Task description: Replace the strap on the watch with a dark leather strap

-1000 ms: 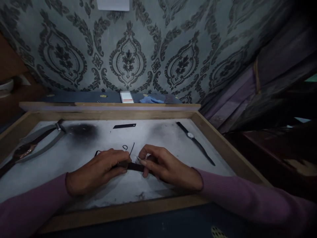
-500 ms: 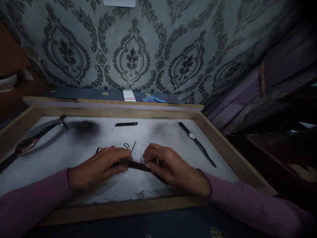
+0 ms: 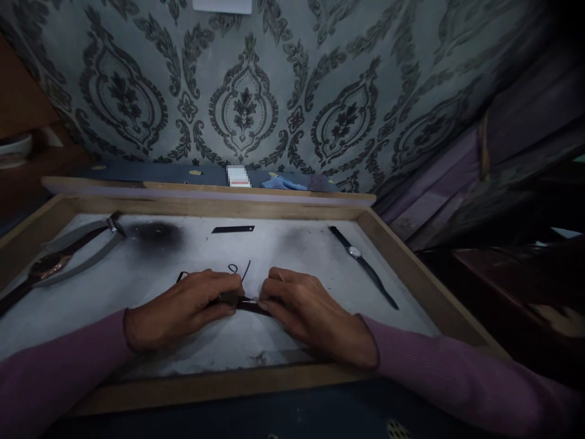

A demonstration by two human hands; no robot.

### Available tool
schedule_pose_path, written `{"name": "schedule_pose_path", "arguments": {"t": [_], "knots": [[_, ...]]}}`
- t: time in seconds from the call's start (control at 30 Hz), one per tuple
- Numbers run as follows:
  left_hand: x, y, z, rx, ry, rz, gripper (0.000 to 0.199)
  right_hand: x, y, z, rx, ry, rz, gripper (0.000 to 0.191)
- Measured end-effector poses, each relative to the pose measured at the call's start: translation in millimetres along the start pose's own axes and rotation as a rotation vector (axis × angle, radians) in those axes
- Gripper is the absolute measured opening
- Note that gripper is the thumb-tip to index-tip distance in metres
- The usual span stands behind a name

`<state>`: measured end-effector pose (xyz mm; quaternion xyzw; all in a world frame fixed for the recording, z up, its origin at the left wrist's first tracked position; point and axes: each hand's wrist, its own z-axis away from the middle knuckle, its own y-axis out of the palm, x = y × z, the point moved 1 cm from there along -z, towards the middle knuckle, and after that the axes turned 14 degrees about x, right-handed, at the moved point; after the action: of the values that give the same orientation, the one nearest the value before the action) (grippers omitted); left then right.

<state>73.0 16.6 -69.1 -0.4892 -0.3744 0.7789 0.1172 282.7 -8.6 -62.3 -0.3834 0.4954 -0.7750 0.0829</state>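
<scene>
My left hand (image 3: 192, 305) is closed round the dark rounded case of a wristwatch, held low over the white floor of a shallow wooden tray (image 3: 247, 388). From it the watch's dark strap (image 3: 250, 305) runs to the right. On that strap my right hand (image 3: 306, 308) closes with thumb and fingertips, where a small shiny spot shows. My fingers hide most of the watch. Just behind the hands lies a thin black cord (image 3: 247, 271) with a curled end. A small dark loop (image 3: 181, 277) shows behind my left hand.
A large watch (image 3: 46, 266) with a brown strap lies at the left, beside a grey band. A dark cutter blade (image 3: 233, 229) lies towards the back. A slim black watch (image 3: 354, 251) lies at the right. Blue cloth (image 3: 284, 182) sits beyond the raised wooden rim.
My right hand has shifted slightly left along the strap, and its fingers have drawn closer together. My left hand stays where it was.
</scene>
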Motion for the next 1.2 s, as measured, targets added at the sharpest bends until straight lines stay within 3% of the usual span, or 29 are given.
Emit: {"name": "schedule_pose_path", "arguments": {"t": [0.27, 0.4, 0.5, 0.67, 0.87, 1.2], "knots": [[2, 3.6, 0, 0.005, -0.021, 0.002, 0.013, -18, -13, 3, -0.051, -0.074, 0.03, 0.013], [2, 4.3, 0, -0.001, -0.045, 0.009, 0.013, -35, -25, -3, -0.091, 0.03, 0.129, 0.011], [0, 3.7, 0, 0.018, -0.08, 0.024, 0.012, -38, -32, -16, -0.035, 0.063, 0.26, 0.01], [-1, 3.5, 0, 0.011, -0.078, 0.035, 0.011, -30, -44, -57, -0.128, 0.08, 0.355, 0.011], [-2, 2.9, 0, 0.026, -0.104, 0.013, 0.009, -40, -51, -106, -0.124, 0.13, 0.374, 0.014], [-2, 0.0, 0, 0.019, -0.062, -0.008, 0.013, -51, -45, -108, -0.134, 0.107, 0.205, 0.008]]}}
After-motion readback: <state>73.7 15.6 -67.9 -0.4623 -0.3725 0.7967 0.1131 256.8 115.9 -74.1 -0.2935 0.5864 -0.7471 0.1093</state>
